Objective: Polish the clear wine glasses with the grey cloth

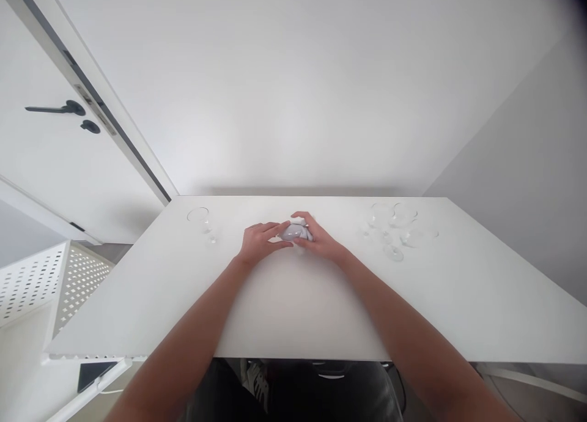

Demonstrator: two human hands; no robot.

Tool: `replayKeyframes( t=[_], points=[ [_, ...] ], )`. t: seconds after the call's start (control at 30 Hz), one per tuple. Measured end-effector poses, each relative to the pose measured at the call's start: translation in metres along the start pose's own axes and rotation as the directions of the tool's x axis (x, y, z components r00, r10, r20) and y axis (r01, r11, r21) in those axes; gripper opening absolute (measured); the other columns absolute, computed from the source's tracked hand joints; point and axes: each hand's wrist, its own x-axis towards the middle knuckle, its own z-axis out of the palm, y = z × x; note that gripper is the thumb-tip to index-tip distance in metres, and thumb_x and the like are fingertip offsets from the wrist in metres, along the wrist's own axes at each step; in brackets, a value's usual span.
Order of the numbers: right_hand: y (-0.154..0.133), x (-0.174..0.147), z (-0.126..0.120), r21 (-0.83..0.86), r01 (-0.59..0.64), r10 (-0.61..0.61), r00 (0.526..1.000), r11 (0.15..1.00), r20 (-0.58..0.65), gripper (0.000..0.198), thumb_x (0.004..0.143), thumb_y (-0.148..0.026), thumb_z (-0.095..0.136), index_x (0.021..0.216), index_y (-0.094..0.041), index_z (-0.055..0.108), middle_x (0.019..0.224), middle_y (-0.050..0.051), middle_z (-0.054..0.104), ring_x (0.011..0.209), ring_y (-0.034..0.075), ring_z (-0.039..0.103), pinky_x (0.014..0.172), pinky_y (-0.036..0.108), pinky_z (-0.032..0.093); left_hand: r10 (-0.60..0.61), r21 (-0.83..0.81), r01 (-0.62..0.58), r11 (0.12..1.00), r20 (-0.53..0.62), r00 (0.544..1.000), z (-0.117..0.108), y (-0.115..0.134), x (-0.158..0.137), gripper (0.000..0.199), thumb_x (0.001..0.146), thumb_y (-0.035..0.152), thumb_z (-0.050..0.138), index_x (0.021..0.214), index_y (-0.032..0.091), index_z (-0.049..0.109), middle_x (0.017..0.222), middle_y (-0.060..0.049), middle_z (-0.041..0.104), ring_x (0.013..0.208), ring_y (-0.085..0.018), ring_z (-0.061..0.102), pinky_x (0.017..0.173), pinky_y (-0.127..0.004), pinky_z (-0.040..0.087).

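Both hands meet near the centre of the frame, above a long white, smooth-topped table point(300, 312). Between them is a clear, rounded glass vessel point(288, 233), tipped on its side, with a soft pale grey cloth point(306, 232) bunched against its right part. The left hand point(260, 242) grips the vessel from the left, thumb below and fingers above. The right hand point(322, 241) is curled narrowly around the cloth, its index finger arched over the top; how much of the glass it touches directly is hidden. Left of centre stands a single transparent stemmed glass point(202, 221), well apart from the hands. Right of centre, a cluster of transparent stemmed glasses point(404, 215) stands close together, their outlines too faint to count surely. In the upper left is a white door point(41, 144) with a black lever handle point(57, 108).
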Motion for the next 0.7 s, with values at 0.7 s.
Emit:
replayKeyframes(
  t=[0.7],
  points=[
    [0.018,0.01,0.009,0.045,-0.004,0.011,0.989,0.999,-0.15,0.05,0.095,-0.055,0.06,0.139,-0.032,0.056,0.105,0.005,0.065,0.079,0.02,0.056,0.076,0.034,0.048,-0.636,-0.622,0.552,0.555,0.111,0.764,-0.009,-0.007,0.008,0.033,0.098,0.033,0.046,0.068,0.021,0.038,0.067,0.001,0.035,0.057,-0.011,0.031,0.047,-0.024,0.024]
  ],
)
